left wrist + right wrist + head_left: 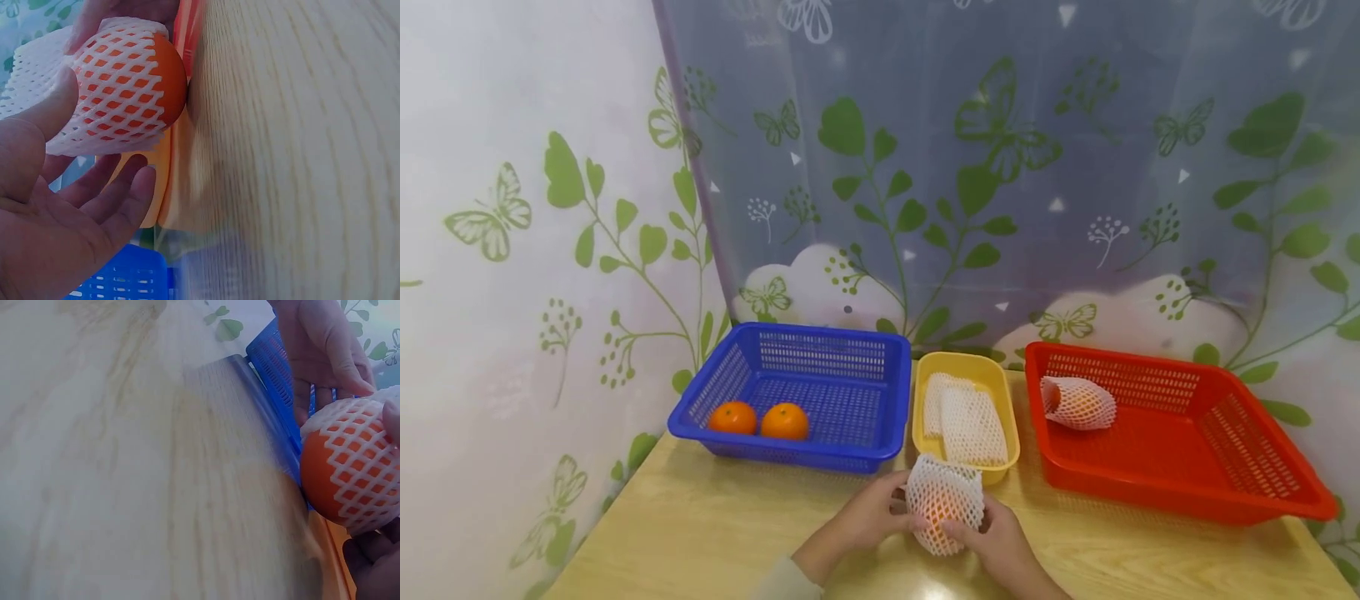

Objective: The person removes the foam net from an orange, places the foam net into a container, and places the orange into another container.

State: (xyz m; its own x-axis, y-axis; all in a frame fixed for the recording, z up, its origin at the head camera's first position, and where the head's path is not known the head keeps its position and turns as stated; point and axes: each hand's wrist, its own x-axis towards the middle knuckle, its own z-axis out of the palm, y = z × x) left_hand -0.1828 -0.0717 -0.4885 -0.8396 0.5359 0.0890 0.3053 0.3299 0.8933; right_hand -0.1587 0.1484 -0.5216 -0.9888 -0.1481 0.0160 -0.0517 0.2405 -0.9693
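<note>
An orange (174, 81) sits inside a white foam net sleeve (942, 492), held upright over the table in front of the yellow basket. In the left wrist view the orange's bare end shows past the sleeve's edge, and the rest of the net extends loose beyond the fruit. My left hand (872, 510) holds the sleeve from the left, thumb on the net and fingers on the far side. My right hand (1003, 542) grips it from the right, with its thumb across the front. Both thumbs lie near each other on the netting.
A blue basket (805, 457) at left holds two oranges (785, 422). Folded foam nets (973, 425) lie in the small yellow basket (1011, 425). The red basket (1157, 492) at right holds one netted orange (1084, 404). A patterned curtain (880, 208) hangs behind the wooden table (647, 533).
</note>
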